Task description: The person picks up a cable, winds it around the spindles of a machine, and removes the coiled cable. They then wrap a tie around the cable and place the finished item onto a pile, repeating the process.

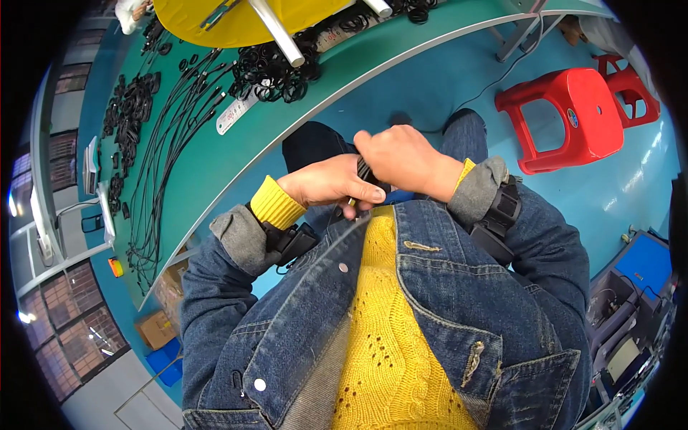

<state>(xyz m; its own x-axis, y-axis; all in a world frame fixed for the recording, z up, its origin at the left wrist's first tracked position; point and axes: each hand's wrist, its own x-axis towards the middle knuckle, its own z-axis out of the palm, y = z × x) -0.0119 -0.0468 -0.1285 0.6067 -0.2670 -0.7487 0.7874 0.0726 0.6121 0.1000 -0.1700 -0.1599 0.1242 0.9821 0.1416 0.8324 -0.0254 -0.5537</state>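
Observation:
In front of my waist, both hands are closed around a small bundle of black cable [364, 170]. My left hand [326, 182] grips it from the left, thumb pointing right. My right hand [405, 159] is curled over its upper end, knuckles up, touching the left. Most of the bundle is hidden by my fingers, so its ends cannot be made out. Beyond my left hand, long black cables [172, 136] lie stretched along the green table [244, 154]. A heap of small black loops [276, 72] sits near the table edge, beside a white ruler-like strip [236, 115].
An upturned yellow stool [247, 21] with metal legs rests on the table's far part. More black coiled cables [132, 104] lie along the left side. Red plastic stools [573, 118] stand on the blue floor at right. A cardboard box [155, 330] is at lower left.

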